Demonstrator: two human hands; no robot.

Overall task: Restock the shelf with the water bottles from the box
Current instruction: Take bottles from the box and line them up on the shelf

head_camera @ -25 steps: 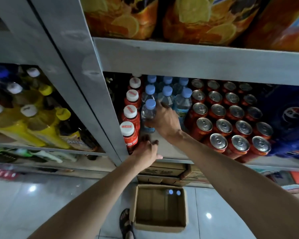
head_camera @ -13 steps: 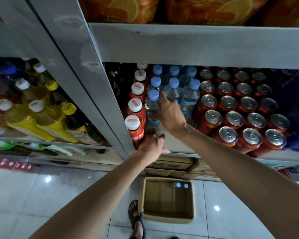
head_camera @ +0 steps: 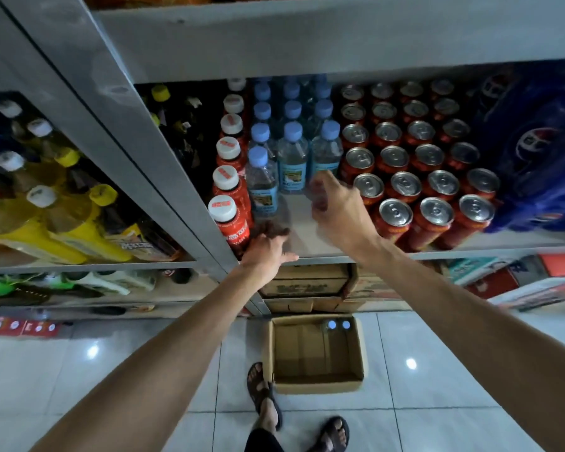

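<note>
1. On shelf [head_camera: 302, 230], water bottles [head_camera: 261, 181] stand in 3 rows between red bottles [head_camera: 229, 207] and cans [head_camera: 437, 190]. The left row reaches 1 slot further forward, with a bare gap beside it.
2. Box [head_camera: 317, 384] sits on the floor below and holds 2 bottles [head_camera: 332, 325], blue caps up in the far right corner. Otherwise only bare cardboard shows inside.
3. Right hand [head_camera: 336, 213] hangs over the gap, fingers loosely curled, holding nothing. Left hand [head_camera: 268, 252] rests on the shelf lip by the front red bottle and holds nothing. Its fingertips are blurred.
4. Handling, my read: small full PET, fairly light, thin wall dents if squeezed, smooth skin. Grip round the label band or under the cap collar.
5. Tall with a narrow base, so they probably tip neighbours if nudged. Set them down upright.
</note>
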